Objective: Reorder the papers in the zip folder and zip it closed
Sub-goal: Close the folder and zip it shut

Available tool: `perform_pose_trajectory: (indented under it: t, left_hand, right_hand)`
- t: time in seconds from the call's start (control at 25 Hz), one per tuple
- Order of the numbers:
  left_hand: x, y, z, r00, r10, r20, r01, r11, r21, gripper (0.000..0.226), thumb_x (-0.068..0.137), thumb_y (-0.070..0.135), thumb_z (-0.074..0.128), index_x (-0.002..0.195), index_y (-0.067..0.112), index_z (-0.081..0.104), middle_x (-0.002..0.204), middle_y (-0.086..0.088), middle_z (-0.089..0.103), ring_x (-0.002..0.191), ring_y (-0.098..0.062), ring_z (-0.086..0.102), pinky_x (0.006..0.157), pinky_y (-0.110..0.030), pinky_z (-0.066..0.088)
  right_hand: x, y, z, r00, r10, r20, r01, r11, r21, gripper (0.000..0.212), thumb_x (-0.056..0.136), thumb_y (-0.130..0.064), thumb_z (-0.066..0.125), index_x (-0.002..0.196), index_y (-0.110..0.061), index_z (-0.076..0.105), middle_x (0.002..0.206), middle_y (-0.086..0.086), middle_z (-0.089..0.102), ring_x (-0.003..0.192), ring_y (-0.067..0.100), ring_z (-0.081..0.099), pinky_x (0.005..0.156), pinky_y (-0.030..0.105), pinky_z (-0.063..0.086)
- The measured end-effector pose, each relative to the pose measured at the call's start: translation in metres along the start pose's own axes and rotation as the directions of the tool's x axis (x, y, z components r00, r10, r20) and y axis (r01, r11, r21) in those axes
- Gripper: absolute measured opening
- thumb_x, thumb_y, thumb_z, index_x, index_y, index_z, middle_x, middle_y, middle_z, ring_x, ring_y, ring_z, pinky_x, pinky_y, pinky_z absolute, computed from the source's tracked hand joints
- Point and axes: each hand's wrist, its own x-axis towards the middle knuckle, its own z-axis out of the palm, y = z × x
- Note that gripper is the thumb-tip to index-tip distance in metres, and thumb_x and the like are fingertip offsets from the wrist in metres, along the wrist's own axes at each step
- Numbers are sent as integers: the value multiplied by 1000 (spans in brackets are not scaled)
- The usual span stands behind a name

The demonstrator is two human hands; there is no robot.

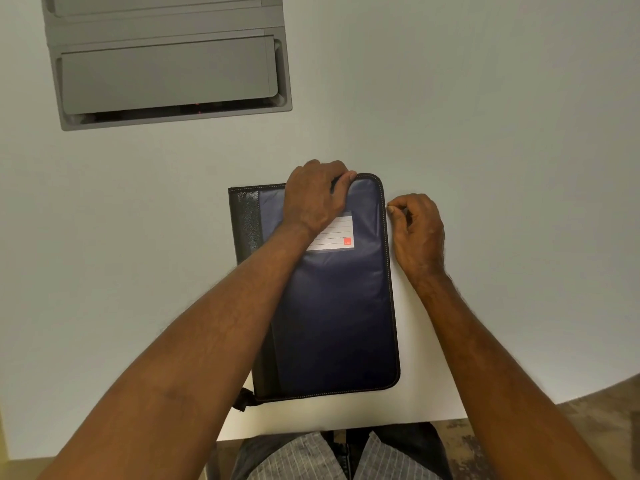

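A dark blue zip folder (pixel 339 306) with a black spine and a white label (pixel 337 237) lies closed on the white table (pixel 485 133), its spine to the left. My left hand (pixel 315 195) grips the folder's far edge near the top right corner, fingers curled over it. My right hand (pixel 415 230) is beside the folder's right edge near the top and pinches the small zip pull (pixel 388 206) between thumb and forefinger. No papers are visible.
A grey stacked tray unit (pixel 166 64) stands at the back left of the table. A black strap (pixel 242 400) sticks out at the folder's near left corner. The table's front edge runs just past the folder, with my lap below.
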Motion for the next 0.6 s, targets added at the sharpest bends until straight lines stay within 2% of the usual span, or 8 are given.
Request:
perform_pose_trajectory:
  t: [0.12,0.24,0.6]
  left_hand:
    - [-6,3,2,999,19,37,-19,1000,-7,34,102,44,48,89,22,72,77,4,68,77,-19,56,74,-36,42]
    - [-5,1,3,999,14,52,-13,1000,-9,36,102,45,46,90,23,72,79,4,69,78,-20,57,76,-38,44]
    - [-4,4,4,999,9,31,-10,999,32,37,102,45,47,86,22,70,75,3,67,75,-20,55,71,-35,39]
  right_hand:
    - [13,-4,1,999,-27,-23,28,999,34,15,103,-20,57,104,-9,67,102,4,64,93,17,59,83,33,55]
    - [23,-5,0,998,-66,-5,66,998,16,12,103,-18,57,103,-10,67,100,-5,59,93,18,59,82,34,55]
    - [2,9,-7,996,-81,35,81,997,-6,12,103,-13,58,102,-7,67,100,10,66,92,17,58,84,34,54]
